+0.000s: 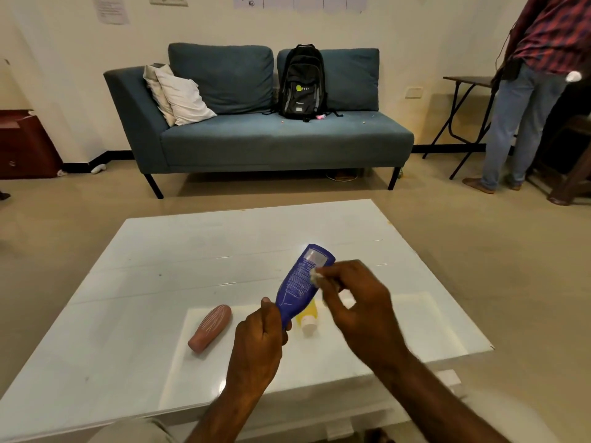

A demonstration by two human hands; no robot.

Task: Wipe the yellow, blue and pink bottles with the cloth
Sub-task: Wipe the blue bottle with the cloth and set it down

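Note:
My left hand (257, 348) grips the cap end of the blue bottle (302, 282), which is held tilted above the white table (160, 282) with its base pointing away. My right hand (355, 305) pinches a small white cloth (316, 276) against the bottle's right side. Behind the blue bottle lies the yellow bottle (308, 316) with a white cap, mostly hidden. The pink bottle (211, 327) lies on its side on the table, to the left of my left hand.
A blue sofa (256, 139) with a black backpack (302, 83) and pale cushions stands beyond the table. A person in a checked shirt and jeans (524, 100) stands at the far right beside a folding table (467, 81). A dark red cabinet (22, 145) stands at the left wall.

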